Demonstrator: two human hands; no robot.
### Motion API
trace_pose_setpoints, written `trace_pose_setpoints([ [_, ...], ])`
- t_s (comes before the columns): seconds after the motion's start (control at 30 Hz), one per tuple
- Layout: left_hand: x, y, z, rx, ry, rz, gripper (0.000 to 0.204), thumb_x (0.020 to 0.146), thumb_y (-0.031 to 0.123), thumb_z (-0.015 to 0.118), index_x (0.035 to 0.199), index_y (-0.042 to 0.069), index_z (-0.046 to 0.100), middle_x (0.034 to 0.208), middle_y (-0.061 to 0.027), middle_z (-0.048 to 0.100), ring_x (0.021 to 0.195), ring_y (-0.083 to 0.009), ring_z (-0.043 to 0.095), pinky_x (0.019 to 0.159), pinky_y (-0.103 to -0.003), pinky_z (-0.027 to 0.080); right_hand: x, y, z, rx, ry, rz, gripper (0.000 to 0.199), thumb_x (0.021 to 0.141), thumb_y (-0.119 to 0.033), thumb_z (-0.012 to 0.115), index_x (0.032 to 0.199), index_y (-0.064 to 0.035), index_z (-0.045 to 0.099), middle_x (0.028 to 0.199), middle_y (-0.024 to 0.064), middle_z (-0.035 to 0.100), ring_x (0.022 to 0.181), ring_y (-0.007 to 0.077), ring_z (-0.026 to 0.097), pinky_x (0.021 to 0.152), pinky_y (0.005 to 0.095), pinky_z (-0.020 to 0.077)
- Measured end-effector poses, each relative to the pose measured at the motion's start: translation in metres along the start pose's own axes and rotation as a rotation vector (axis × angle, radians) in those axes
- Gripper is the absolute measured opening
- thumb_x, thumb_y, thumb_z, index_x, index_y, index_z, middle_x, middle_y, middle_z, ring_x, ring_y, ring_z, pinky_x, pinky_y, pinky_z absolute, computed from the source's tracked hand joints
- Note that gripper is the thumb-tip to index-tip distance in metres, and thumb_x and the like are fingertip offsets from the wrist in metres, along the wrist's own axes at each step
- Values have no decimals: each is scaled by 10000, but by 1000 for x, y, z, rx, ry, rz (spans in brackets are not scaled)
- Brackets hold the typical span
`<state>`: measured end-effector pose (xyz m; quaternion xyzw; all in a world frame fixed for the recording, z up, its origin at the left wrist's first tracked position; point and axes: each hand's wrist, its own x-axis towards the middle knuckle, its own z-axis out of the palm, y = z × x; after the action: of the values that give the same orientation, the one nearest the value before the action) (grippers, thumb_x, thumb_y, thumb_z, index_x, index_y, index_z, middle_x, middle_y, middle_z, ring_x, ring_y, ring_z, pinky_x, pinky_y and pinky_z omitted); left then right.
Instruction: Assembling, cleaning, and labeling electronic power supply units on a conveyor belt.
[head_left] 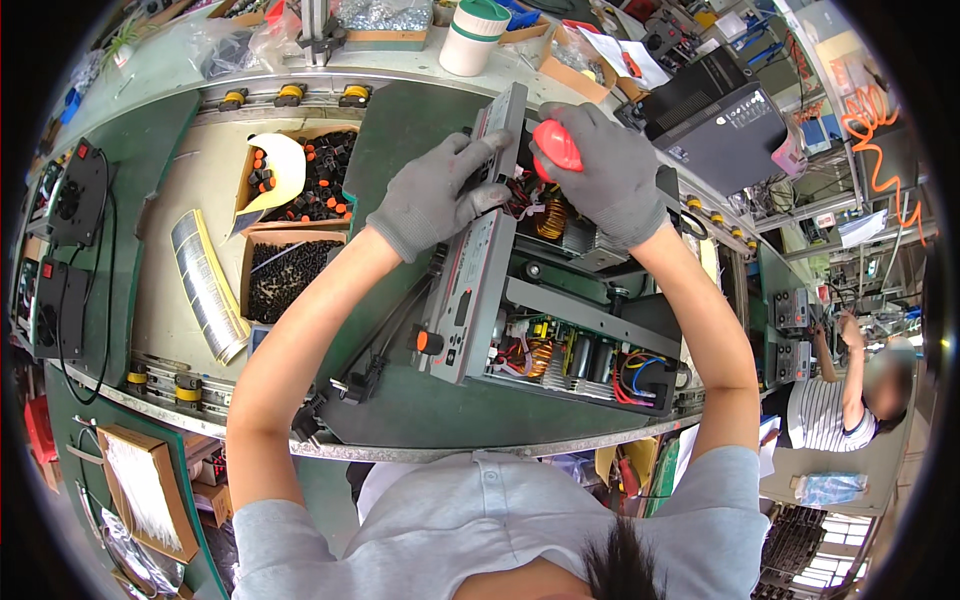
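A near unit (590, 318), an open-topped grey case with an orange knob (430, 343) on its front panel, lies on the green bench (480, 412), copper coils and coloured wires showing inside. Just beyond it sits the far unit (580, 238), also open, with a coil in view. Above this second case, the gloved right hand (600, 165) has its grip closed around a red rounded handle (557, 147); the handle's lower end is hidden. The gloved left hand (440, 195), beyond the near unit's front panel, has its fingers against the far unit's front; whether that grip clasps it or merely rests there, I cannot tell. Left of the near unit are a box of black and orange parts (322, 180), a box of small black pieces (290, 282) and a curled yellowish sheet (208, 285). Well to its right is a co-worker in a striped top (825, 415).
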<state>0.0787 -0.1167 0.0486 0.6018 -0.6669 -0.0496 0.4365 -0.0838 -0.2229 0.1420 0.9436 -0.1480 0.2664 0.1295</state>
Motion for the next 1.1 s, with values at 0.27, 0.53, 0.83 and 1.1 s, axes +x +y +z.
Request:
trace_pose_setpoints([
  [0.27, 4, -4, 2, 10, 37, 1, 561, 861, 485, 509, 1334, 194, 426, 966, -141, 522, 810, -368, 559, 684, -406, 458, 1, 5, 12, 40, 16, -23, 303, 723, -204, 704, 983, -105, 582, 887, 71, 623, 722, 266, 614, 587, 327, 484],
  [0.53, 17, -7, 6, -1, 93, -28, 506, 838, 477, 545, 1264, 209, 488, 963, -126, 543, 826, -351, 582, 690, -423, 479, 13, 18, 22, 9, 20, 17, 287, 742, -247, 691, 972, -107, 593, 890, 72, 633, 753, 274, 618, 618, 346, 492],
  [0.83, 63, -22, 7, -84, 125, -168, 525, 796, 539, 585, 1203, 207, 571, 960, -133, 583, 893, -306, 591, 770, -389, 474, -3, 29, -53, 282, 386, 210, 308, 713, -202, 718, 979, -81, 621, 841, 106, 642, 733, 306, 628, 635, 328, 512],
  [1.1, 84, -18, 4, -219, 0, -320, 542, 777, 527, 615, 1208, 200, 579, 997, -122, 602, 880, -245, 612, 805, -337, 471, -49, 36, -1, 47, 131, 113, 297, 706, -142, 741, 957, -85, 594, 884, 72, 638, 734, 240, 632, 623, 313, 492],
])
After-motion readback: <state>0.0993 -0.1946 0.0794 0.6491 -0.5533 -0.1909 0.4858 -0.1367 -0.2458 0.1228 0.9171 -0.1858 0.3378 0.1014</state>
